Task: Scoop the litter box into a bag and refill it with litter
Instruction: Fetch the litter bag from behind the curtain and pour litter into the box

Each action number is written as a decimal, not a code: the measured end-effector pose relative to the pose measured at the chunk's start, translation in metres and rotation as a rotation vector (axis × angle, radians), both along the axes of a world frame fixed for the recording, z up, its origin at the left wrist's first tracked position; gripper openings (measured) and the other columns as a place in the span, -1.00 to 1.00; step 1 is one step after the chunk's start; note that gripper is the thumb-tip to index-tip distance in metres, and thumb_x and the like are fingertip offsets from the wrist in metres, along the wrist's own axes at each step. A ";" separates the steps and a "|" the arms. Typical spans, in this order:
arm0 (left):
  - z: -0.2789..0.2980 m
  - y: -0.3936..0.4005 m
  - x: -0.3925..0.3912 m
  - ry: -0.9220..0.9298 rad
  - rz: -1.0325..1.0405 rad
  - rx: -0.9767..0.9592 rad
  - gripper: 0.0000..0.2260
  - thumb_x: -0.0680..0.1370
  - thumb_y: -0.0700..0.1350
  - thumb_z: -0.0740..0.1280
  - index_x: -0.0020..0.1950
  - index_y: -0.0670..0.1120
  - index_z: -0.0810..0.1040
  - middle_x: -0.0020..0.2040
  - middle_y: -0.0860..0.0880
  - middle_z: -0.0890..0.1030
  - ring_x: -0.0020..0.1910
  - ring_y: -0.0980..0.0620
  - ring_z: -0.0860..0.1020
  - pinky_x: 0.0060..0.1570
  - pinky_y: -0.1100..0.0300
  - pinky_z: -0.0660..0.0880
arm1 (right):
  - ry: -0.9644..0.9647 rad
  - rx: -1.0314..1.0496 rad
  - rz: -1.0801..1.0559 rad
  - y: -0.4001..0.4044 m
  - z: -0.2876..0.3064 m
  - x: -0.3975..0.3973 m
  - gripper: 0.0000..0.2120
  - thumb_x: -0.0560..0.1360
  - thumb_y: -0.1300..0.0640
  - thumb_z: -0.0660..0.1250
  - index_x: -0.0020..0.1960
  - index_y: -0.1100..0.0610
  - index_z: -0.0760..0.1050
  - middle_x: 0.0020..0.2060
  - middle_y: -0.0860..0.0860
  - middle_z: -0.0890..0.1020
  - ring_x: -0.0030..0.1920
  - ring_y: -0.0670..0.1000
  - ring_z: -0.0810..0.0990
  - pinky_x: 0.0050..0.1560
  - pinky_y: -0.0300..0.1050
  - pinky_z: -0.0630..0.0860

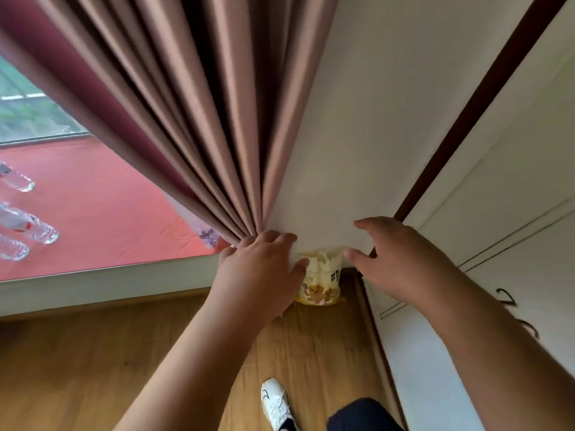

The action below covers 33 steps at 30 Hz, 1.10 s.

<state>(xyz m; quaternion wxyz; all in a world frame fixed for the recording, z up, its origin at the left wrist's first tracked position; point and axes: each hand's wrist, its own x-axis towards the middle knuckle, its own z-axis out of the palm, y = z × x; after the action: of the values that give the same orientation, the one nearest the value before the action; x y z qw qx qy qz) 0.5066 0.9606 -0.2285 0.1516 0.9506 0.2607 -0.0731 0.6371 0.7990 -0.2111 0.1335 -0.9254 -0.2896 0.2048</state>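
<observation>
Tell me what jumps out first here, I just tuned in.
The pink curtain fills the upper left, its folds gathered at the floor corner. Both hands reach there: the left hand lies against the curtain's lower end, and the right hand is spread open beside it. Between them a yellow litter bag stands on the wood floor against the white wall.

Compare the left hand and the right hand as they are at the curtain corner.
The left hand rests against the gathered curtain folds, partly covering the yellow litter bag; the right hand is spread in front of the white wall, beside the bag and nearer the wardrobe. The left hand's fingers lie close together; the right's are splayed. Both are open, holding nothing, reaching toward the bag.
</observation>
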 end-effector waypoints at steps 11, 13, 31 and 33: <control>-0.119 0.036 0.108 0.082 0.046 -0.091 -0.55 0.61 0.22 0.18 0.49 0.17 0.39 0.45 0.12 0.46 0.45 0.01 0.39 0.40 0.02 0.39 | 0.090 -0.060 0.068 0.044 -0.118 0.109 -0.39 0.61 -0.20 0.24 0.58 -0.06 0.20 0.56 -0.05 0.27 0.48 0.05 0.37 0.42 0.09 0.40; -0.152 0.039 0.127 0.122 0.055 -0.108 -0.54 0.61 0.25 0.11 0.47 0.14 0.41 0.41 0.07 0.50 0.40 -0.03 0.45 0.36 -0.03 0.43 | 0.112 -0.070 0.083 0.052 -0.150 0.126 -0.40 0.61 -0.20 0.25 0.57 -0.06 0.21 0.55 -0.06 0.29 0.47 0.05 0.38 0.41 0.07 0.41; -0.535 0.075 0.197 0.234 0.306 -0.405 -0.52 0.49 0.17 0.22 0.37 0.06 0.53 0.21 -0.01 0.64 0.16 -0.04 0.62 0.16 -0.02 0.59 | 0.352 -0.256 0.176 0.110 -0.523 0.213 -0.31 0.60 -0.07 0.30 0.63 0.06 0.10 0.60 0.06 0.20 0.53 0.13 0.30 0.42 0.00 0.32; -0.596 0.083 0.203 0.159 0.354 -0.494 -0.45 0.40 0.21 0.18 0.34 0.07 0.54 0.18 -0.02 0.65 0.10 -0.01 0.65 0.10 -0.03 0.62 | 0.376 -0.235 0.163 0.120 -0.557 0.217 -0.29 0.60 -0.05 0.31 0.64 0.05 0.08 0.61 0.04 0.18 0.54 0.13 0.28 0.42 0.00 0.32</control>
<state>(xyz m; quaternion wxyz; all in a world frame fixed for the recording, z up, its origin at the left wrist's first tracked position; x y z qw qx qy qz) 0.7097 1.0431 -0.8248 0.3674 0.8162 0.4076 -0.1809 0.8537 0.9192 -0.7683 0.0595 -0.8536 -0.3076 0.4161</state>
